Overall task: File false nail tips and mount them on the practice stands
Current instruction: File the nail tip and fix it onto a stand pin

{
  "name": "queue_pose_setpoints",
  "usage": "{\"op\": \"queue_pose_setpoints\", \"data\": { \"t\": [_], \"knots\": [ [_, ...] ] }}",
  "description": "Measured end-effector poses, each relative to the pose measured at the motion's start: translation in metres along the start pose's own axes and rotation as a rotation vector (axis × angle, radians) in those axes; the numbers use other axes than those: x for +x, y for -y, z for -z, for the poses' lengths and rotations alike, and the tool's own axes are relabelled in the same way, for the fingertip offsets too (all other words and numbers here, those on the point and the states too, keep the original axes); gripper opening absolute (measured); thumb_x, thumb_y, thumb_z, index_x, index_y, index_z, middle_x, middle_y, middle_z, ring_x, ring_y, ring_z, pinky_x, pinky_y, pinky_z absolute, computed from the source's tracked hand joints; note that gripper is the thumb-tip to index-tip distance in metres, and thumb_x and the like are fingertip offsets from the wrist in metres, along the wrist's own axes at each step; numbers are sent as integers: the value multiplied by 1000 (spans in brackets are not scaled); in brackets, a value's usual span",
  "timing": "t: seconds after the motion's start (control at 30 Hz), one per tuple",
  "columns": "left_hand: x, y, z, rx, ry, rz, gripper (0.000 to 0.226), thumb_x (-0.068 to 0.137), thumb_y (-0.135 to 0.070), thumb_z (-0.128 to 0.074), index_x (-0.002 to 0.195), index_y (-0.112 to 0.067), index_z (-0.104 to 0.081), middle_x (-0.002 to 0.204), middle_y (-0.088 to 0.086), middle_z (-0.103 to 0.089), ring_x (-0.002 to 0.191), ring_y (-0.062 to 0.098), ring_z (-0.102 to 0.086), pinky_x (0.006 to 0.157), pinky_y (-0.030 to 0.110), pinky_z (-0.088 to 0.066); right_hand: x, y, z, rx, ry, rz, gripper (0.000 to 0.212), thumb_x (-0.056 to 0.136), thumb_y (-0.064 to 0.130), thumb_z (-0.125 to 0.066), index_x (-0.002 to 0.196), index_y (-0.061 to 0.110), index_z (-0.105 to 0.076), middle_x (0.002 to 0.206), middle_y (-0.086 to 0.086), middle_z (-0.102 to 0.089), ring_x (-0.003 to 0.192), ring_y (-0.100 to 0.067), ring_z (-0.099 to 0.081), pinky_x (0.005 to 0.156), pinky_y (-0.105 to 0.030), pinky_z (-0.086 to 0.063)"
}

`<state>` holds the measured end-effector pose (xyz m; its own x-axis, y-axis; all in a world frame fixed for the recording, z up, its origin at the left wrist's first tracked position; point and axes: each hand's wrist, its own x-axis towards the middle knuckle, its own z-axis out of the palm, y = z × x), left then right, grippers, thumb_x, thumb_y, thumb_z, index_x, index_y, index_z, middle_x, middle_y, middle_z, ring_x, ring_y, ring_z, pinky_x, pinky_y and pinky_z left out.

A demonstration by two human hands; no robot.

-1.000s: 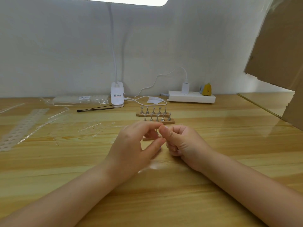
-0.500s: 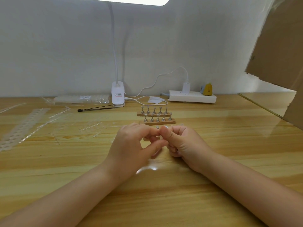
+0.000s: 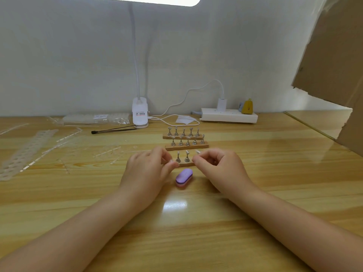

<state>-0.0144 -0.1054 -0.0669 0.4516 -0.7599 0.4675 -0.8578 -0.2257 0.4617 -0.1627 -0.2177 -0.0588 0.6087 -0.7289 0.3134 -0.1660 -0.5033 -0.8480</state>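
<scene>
The hands have drawn apart since half a second ago, when they were pressed together in front of the practice stands, and that uncovers two things: the purple nail buffer block lying flat on the worktop, and the nearest practice stand with two metal holders showing between the hands. The right hand is curled, thumb and forefinger pinched on a small clear nail tip held just right of that stand's holders. The left hand is loosely curled at the stand's left end; its fingertips seem to touch the wooden base, but whether it grips anything cannot be told. Just behind the nearest stand sit two more wooden stands, each with a row of holders; whether those carry tips is too small to tell. Well left of the stands lie clear plastic strips, likely the tips' frames. With the buffer set down just in front of the stand, filing of this tip looks finished, and mounting it on a holder seems the step in hand.
</scene>
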Motion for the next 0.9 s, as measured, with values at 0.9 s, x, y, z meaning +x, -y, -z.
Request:
{"op": "queue_pose_setpoints", "data": {
  "t": [0.9],
  "knots": [
    [-4,-3,-2,-31,9,-97,13,91,-44,-54,91,-32,-49,88,-17,-68,85,-20,-40,94,15,-17,6,-8,-4,-396,-21,109,9,86,26,-68,83,21,-75,55,14,-53,57,-2,-49,63,-11,-35]
  ]
}}
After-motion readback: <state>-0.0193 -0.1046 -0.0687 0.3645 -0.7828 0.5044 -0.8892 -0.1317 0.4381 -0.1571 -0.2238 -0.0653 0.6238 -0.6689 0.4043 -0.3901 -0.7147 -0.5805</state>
